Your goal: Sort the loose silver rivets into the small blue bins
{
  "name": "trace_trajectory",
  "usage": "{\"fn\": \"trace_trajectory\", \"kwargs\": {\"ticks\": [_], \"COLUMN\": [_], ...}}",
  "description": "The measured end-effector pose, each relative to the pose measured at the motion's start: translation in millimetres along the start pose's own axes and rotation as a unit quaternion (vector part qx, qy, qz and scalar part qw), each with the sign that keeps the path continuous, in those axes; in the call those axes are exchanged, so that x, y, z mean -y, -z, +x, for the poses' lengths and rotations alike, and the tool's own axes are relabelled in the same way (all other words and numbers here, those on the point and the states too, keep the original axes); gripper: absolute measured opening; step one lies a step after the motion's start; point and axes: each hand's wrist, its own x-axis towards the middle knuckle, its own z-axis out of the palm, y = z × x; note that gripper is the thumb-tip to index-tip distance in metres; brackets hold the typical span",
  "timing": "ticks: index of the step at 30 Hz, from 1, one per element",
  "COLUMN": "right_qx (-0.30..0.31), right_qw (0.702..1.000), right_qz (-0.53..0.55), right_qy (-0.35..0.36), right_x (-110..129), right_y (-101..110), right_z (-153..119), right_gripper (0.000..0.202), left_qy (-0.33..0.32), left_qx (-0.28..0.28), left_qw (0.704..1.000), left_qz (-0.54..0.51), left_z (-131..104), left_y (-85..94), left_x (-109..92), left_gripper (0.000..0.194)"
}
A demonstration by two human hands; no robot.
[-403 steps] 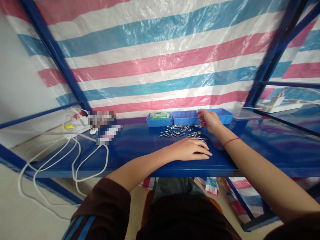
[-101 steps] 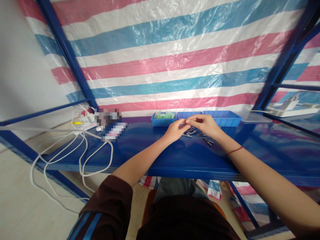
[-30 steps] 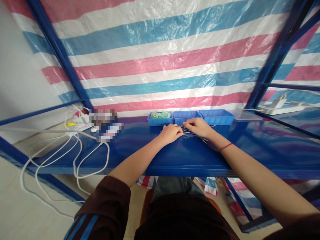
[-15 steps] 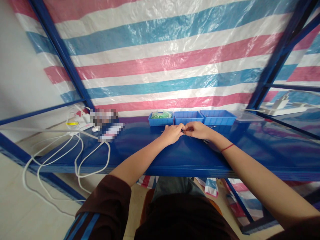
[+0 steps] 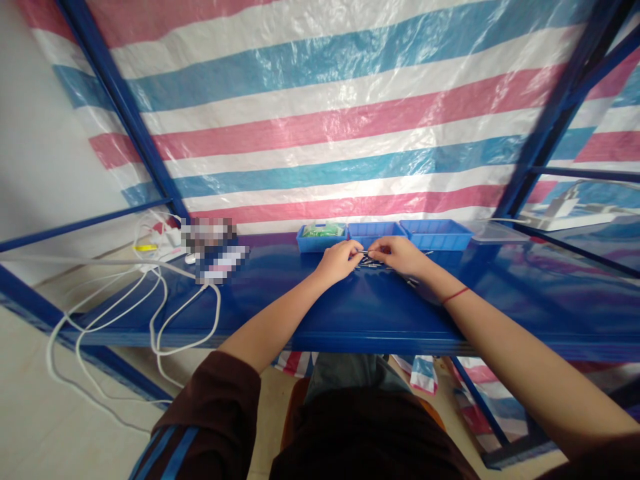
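Between my hands is a thin, silvery rod-like piece, too small to name more exactly. My left hand pinches its left end, thumb and index finger pressed together. The right end is in the fingertips of my right hand, which is also closed. Just below the hands lies a loose pile of small dark and silvery rod-like pieces on the blue tabletop. A few more pieces lie by my right wrist.
Behind my hands stand a blue bin with green packets, a middle blue bin and a right blue bin. A clear plastic lid lies farther right. White cables hang over the table's left front edge.
My hands have moved slightly apart and up, uncovering the pile of small pieces below. The thin silvery piece now shows between my fingertips.
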Motion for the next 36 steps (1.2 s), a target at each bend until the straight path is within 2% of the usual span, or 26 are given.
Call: {"fn": "trace_trajectory", "kwargs": {"ticks": [3, 7, 18, 23, 26, 29, 34, 36], "right_qx": [-0.027, -0.02, -0.016, -0.093, -0.147, -0.173, -0.142, -0.132], "right_qw": [0.996, 0.985, 0.975, 0.966, 0.966, 0.972, 0.988, 0.99], "right_qz": [0.084, 0.169, 0.223, 0.239, 0.213, 0.159, 0.046, 0.006], "right_qy": [-0.006, -0.002, -0.017, -0.018, -0.018, -0.004, 0.046, 0.044], "right_x": [3, 11, 31, 28, 24, 23, 28, 26], "right_y": [2, 2, 1, 0, 1, 3, 5, 7], "right_z": [0, -2, -6, -3, -1, -3, -8, -6], "right_gripper": [0.032, 0.041, 0.044, 0.044, 0.043, 0.042, 0.039, 0.04], "left_qy": [0.027, 0.027, -0.017, -0.007, 0.004, 0.008, 0.028, 0.042], "left_qx": [-0.054, -0.1, -0.138, -0.148, -0.142, -0.133, -0.093, -0.079], "left_qw": [0.989, 0.97, 0.96, 0.956, 0.957, 0.961, 0.97, 0.975], "left_qz": [-0.138, -0.22, -0.243, -0.253, -0.251, -0.244, -0.224, -0.205], "left_z": [5, 7, 6, 8, 9, 9, 7, 6], "left_y": [-1.4, -2.3, 2.9, 1.0, 0.3, -0.4, -3.5, -4.0], "left_x": [1, -1, -7, -3, -3, -2, 0, 0], "left_gripper": [0.015, 0.018, 0.017, 0.018, 0.017, 0.015, 0.017, 0.019]}}
